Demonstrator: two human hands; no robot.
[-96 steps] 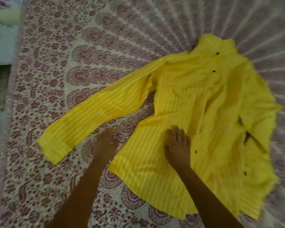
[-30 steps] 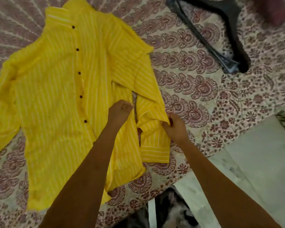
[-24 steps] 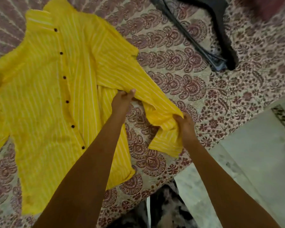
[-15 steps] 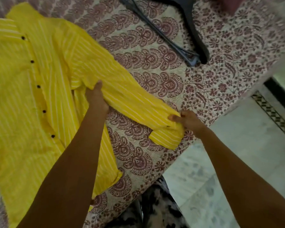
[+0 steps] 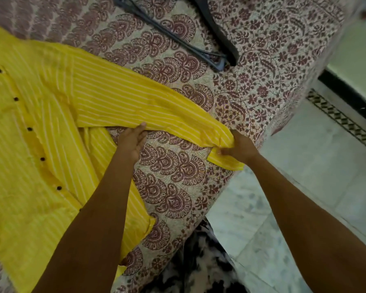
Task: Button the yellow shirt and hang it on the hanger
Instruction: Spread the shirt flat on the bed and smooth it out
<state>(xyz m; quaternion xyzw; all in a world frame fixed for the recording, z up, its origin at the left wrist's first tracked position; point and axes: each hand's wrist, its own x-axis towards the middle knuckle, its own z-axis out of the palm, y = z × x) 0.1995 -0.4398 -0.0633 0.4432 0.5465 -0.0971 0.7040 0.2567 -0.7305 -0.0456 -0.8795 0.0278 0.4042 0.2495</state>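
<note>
From my remote seat I count two hands, one shirt and one hanger. The yellow shirt (image 5: 30, 166) lies spread flat on the printed bedspread (image 5: 178, 166), its body to the left of both hands. Its front is closed along the placket. Five dark buttons (image 5: 42, 159) show there in a single line; I cannot make out whether a sixth sits lower down, where the left forearm crosses the shirt.

One sleeve (image 5: 135, 102) stretches out from the shirt's body toward the right hand, running just beyond the left hand. The left hand (image 5: 132, 142) is at the sleeve's lower edge, about halfway along, with one fingertip on the cloth. I cannot tell whether it grips the edge or only touches it. The right hand (image 5: 239, 146) has its fingers curled onto the cuff (image 5: 226, 159) and pinches it at the edge of the bed. The two hands are apart, with bare bedspread between them.

The single dark hanger (image 5: 220, 37) lies flat on the bedspread beyond the right hand, well apart from the shirt. To the right of the right hand is pale marbled floor (image 5: 304, 166). Some black-and-white cloth (image 5: 199, 267) shows below, between the two forearms.
</note>
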